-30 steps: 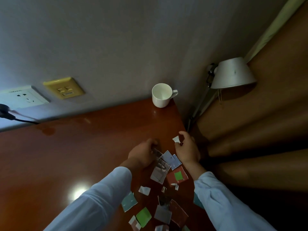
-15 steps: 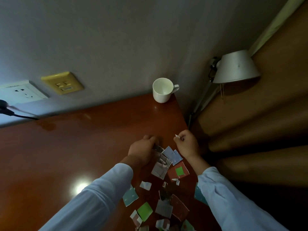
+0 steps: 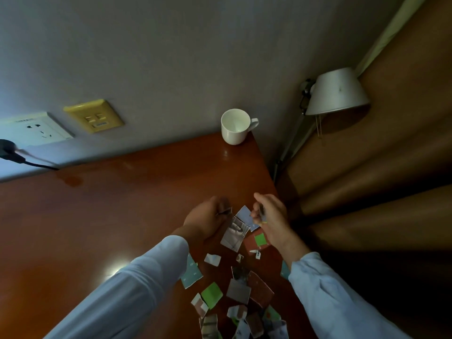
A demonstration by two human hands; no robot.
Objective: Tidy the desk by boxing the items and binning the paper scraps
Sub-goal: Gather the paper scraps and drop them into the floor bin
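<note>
Several torn paper scraps lie scattered on the red-brown desk, from between my hands down to the near edge. My left hand is curled and pinches a small dark scrap at its fingertips. My right hand hovers just right of it, fingers curled round small scraps, a blue-white piece right beside them. A green scrap and a teal one lie near my left sleeve. No box or bin shows.
A white mug stands at the desk's far right corner against the grey wall. A lamp with a pale shade hangs off the right edge, before brown curtains. Wall sockets and a black plug sit far left.
My right hand has drawn the small white scrap into its curled fingers and moved slightly left. My left hand has lifted a dark scrap at its fingertips. The view tilted a little.
</note>
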